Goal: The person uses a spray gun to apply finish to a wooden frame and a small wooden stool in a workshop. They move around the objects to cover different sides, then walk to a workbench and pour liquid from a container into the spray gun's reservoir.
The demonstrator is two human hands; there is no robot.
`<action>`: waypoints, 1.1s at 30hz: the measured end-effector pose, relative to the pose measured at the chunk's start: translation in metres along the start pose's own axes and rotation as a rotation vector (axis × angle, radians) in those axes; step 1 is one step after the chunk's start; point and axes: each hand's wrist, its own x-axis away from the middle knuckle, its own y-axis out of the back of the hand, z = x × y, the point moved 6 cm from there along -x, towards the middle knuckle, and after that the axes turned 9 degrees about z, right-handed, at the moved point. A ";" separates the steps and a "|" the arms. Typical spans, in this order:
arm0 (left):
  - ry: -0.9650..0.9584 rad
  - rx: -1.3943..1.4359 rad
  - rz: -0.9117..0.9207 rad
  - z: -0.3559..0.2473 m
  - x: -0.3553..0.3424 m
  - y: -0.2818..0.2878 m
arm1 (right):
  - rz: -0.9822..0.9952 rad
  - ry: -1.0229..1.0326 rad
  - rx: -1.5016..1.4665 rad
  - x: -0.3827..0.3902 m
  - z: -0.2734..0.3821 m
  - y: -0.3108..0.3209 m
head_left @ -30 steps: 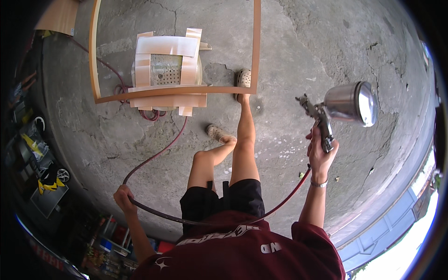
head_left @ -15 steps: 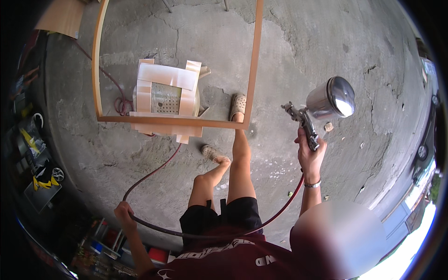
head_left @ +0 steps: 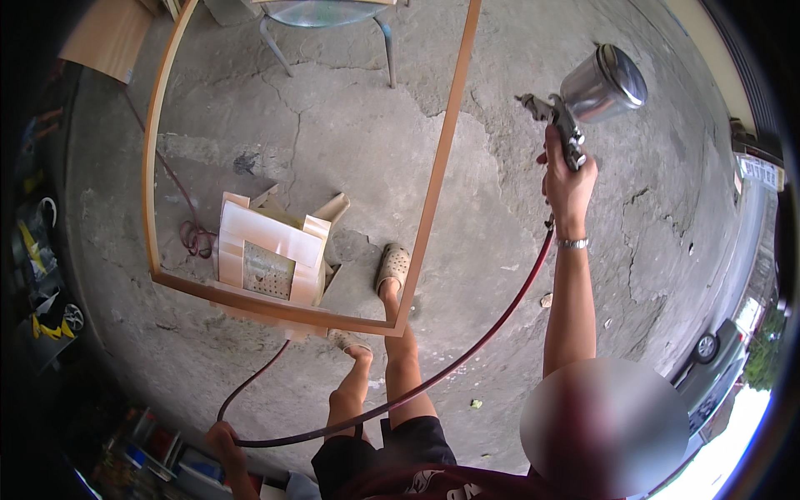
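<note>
My right hand (head_left: 571, 187) is wrapped round the grip of a metal spray gun (head_left: 567, 137). Its shiny cup (head_left: 593, 90) sits on top, and the nozzle points left toward a large rectangular wooden frame (head_left: 437, 171). A dark red air hose (head_left: 450, 369) runs from below the grip, sagging across my legs to the lower left. There my left hand (head_left: 223, 440) is closed on it, away from the frame. Beneath the frame's near rail, a perforated stool seat (head_left: 268, 273) carries several pale wood strips (head_left: 271, 229). The rail seems to rest on them.
A metal-legged stool or chair (head_left: 329, 12) stands at the far end, inside the frame's outline. More hose lies coiled (head_left: 197, 240) on the cracked concrete floor. A wooden panel (head_left: 108, 37) is at the far left, cluttered shelving at the lower left, a parked car (head_left: 708, 358) at right.
My right hand has carried the spray gun farther forward, with the arm stretched out. The view has shifted, bringing the far stool or chair into sight. My left hand keeps hold of the hose.
</note>
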 end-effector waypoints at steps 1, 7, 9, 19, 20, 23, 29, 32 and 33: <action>0.001 0.006 -0.009 -0.005 -0.002 -0.004 | 0.007 -0.013 -0.012 -0.019 0.006 -0.001; -0.002 -0.015 0.015 -0.050 -0.028 -0.024 | -0.070 0.089 0.021 -0.114 0.049 -0.001; -0.020 -0.016 0.029 -0.058 -0.033 -0.028 | -0.111 0.123 0.001 -0.125 0.065 0.003; 0.126 0.047 -0.022 -0.017 -0.021 -0.020 | 0.178 -0.048 -0.038 -0.028 0.033 0.017; 0.154 0.029 -0.020 -0.015 -0.021 -0.019 | 0.191 -0.047 -0.057 -0.009 0.038 0.017; 0.172 0.021 -0.009 -0.012 -0.024 -0.015 | 0.230 -0.056 -0.111 0.007 0.048 0.013; 0.073 0.142 0.006 -0.036 -0.039 -0.022 | 0.066 0.005 0.050 -0.102 0.038 0.000; 0.019 0.144 0.028 -0.044 -0.046 -0.030 | -0.072 0.081 0.042 -0.144 0.047 0.001; 0.008 0.133 0.033 -0.045 -0.045 -0.031 | -0.115 0.106 0.007 -0.147 0.057 -0.002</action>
